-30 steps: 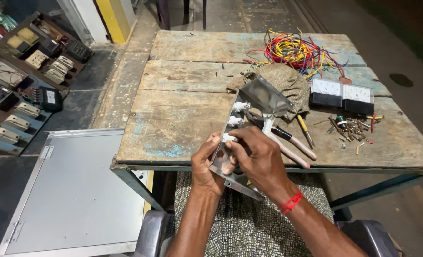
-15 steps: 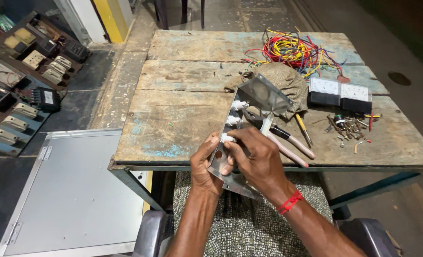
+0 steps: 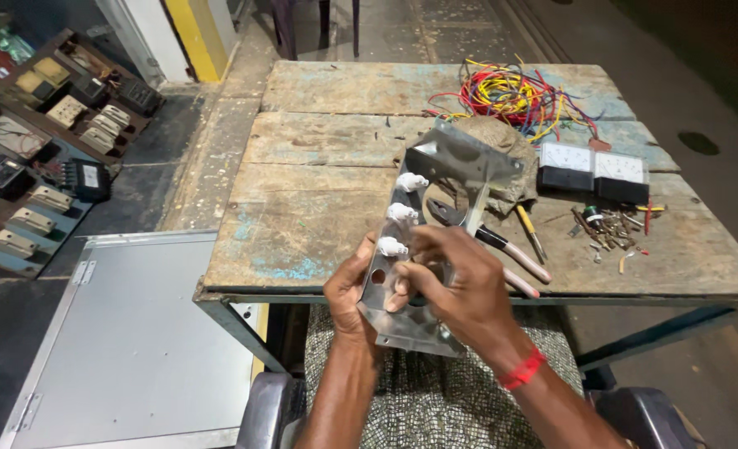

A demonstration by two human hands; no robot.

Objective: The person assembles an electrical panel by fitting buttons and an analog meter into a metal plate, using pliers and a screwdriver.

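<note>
I hold a bent grey metal plate (image 3: 452,160) tilted over the near edge of a worn wooden table (image 3: 319,199). Three small white fittings (image 3: 402,213) stick out along the plate's left side. My left hand (image 3: 351,291) grips the plate's lower left edge from behind. My right hand (image 3: 456,287) covers the plate's lower front, its fingers pressed near the lowest white fitting; whether it pinches a small part is hidden. A red band circles my right wrist.
Pliers (image 3: 502,245) and a yellow screwdriver (image 3: 528,229) lie by the plate. Tangled coloured wires (image 3: 510,91), two panel meters (image 3: 593,170) and loose screws (image 3: 610,229) sit at right. A grey metal sheet (image 3: 128,349) and a board of electrical parts (image 3: 45,141) lie on the floor at left.
The plate and both hands stay in nearly the same place. My right fingers have shifted slightly on the plate's lower part.
</note>
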